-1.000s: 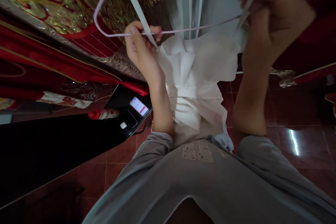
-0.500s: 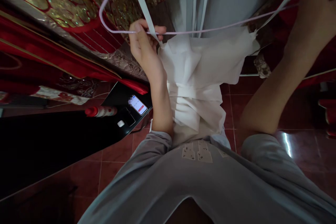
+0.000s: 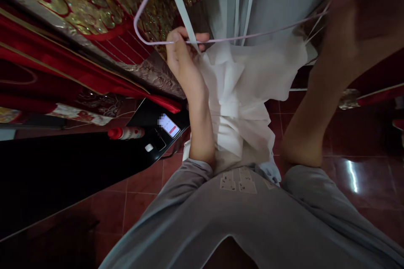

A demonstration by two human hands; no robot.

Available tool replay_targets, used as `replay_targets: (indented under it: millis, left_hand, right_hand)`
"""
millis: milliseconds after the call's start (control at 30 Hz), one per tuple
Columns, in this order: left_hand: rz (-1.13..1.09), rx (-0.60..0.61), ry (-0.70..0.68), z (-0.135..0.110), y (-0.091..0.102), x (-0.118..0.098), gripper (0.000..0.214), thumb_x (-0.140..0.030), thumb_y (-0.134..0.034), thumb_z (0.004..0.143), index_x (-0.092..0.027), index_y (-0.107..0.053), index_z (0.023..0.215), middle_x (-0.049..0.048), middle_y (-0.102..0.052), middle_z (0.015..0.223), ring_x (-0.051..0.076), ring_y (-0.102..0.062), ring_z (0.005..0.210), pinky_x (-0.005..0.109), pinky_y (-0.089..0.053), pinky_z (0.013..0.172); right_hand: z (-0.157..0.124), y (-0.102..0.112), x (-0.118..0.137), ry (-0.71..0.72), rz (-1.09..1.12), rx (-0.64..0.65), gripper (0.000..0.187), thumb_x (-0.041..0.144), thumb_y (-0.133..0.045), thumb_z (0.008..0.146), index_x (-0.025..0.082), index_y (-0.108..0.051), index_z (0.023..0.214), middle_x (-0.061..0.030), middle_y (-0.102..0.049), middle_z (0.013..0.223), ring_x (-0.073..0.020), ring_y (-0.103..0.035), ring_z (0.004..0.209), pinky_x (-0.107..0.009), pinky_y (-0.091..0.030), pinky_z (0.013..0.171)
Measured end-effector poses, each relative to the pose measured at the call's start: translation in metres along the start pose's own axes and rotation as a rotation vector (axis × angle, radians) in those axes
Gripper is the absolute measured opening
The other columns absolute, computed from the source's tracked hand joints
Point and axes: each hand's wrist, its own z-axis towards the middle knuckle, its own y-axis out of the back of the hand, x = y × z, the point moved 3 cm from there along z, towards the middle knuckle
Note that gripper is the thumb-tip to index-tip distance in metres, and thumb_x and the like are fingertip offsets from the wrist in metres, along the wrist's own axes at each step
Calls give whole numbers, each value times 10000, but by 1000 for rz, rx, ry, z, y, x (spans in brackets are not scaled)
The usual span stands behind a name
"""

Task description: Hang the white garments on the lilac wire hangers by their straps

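Note:
A white ruffled dress (image 3: 229, 75) with thin straps hangs from a pale pink wire hanger (image 3: 150, 44). My left hand (image 3: 186, 52) is closed around the hanger's lower bar, its thumb on the near side. The left strap (image 3: 184, 10) runs from near the hanger's neck down past those fingers to the dress. At the upper right, my right hand (image 3: 347, 12) is smeared by motion beside the other end of the hanger and the right strap. Its fingers cannot be made out, and it hides that end of the hanger.
Red and gold sequined garments (image 3: 104, 8) hang at the left. Below them a black table (image 3: 78, 168) carries a red-capped bottle (image 3: 126, 133), a lit phone (image 3: 170, 125), a dark phone and a small white case (image 3: 149, 147). Grey curtain-like fabric (image 3: 274, 0) hangs behind the dress. The floor has red tiles (image 3: 142, 180).
My right hand has moved left and down, toward the hanger's right end. The left hand keeps its grip; hanger, dress and surroundings have shifted slightly right in view.

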Motion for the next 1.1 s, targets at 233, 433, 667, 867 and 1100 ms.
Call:
replay_targets:
  millis: [233, 433, 667, 867, 1100]
  left_hand:
    - [-13, -15, 41, -5, 2, 4, 424, -234, -276, 1187, -245, -531, 849, 19, -650, 730, 212, -621, 750, 358, -489, 808]
    - [136, 276, -113, -11, 25, -14, 363, -443, -542, 1117, -266, -722, 854, 56, -690, 842, 276, -678, 885, 437, -503, 929]
    - [319, 170, 155, -19, 57, -48, 221, -233, -703, 1042, -173, -708, 830, 43, -677, 817, 316, -673, 1100, 410, -531, 861]
    - [-117, 356, 236, -4, 23, -69, 424, -119, -331, 1163, -104, -738, 1047, 74, -739, 994, 80, -486, 515, 249, -372, 439]
    - [-270, 162, 273, 4, 30, -84, 736, -418, -41, 1180, -193, -730, 1054, -36, -660, 1438, 220, -693, 986, 272, -482, 467]
  right_hand:
    - [-59, -47, -11, 40, -61, 236, 329, 505, -714, 923, 337, -597, 1180, 74, -484, 572, -118, -490, 527, -280, -339, 523]
    - [-37, -46, -1, 187, -41, 89, 513, 704, -722, 848, 243, -516, 753, 34, -443, 595, -86, -363, 464, -317, -188, 499]
    - [-31, -44, -16, 139, 18, 72, 576, 741, -768, 783, 232, -498, 750, 61, -386, 547, -66, -344, 431, -305, -167, 458]
    - [-29, -48, -20, 160, 37, 57, 614, 790, -764, 738, 235, -500, 740, 60, -390, 541, -57, -309, 429, -298, -153, 451]
    - [-30, -42, -29, 117, -19, 29, 633, 835, -759, 697, 260, -496, 735, 51, -345, 522, -85, -293, 434, -303, -145, 461]
